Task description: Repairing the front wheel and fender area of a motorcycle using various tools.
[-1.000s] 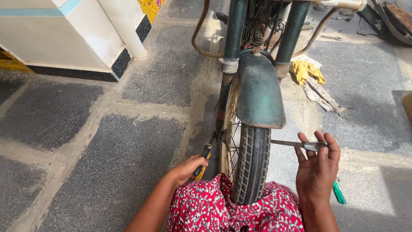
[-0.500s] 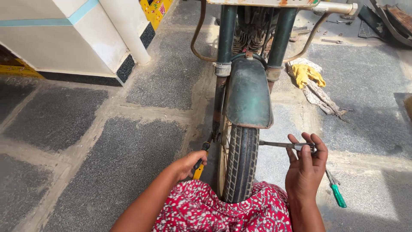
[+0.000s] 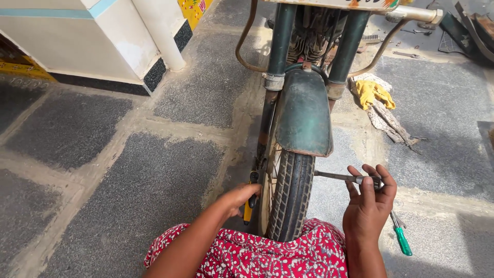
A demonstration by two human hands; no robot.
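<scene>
a green motorcycle (image 3: 309,62) stands on the grey stone floor (image 3: 128,170), seen from the front, its forks running up out of view. its green front mudguard (image 3: 304,116) hangs over the black front tyre (image 3: 290,198), which stands upright between the person's knees, just above the red flowered cloth (image 3: 267,257) on their lap. a yellow rag (image 3: 373,92) lies on the floor to the right of the wheel, well apart from the hands. the right hand (image 3: 368,208) is clenched in a grip on the end of a metal wrench (image 3: 347,178) that reaches level to the wheel's axle. the left hand (image 3: 237,200) grasps a yellow-handled tool (image 3: 249,206) at the other side of the wheel. a green-handled screwdriver (image 3: 400,236) lies on the floor just beside the right hand.
</scene>
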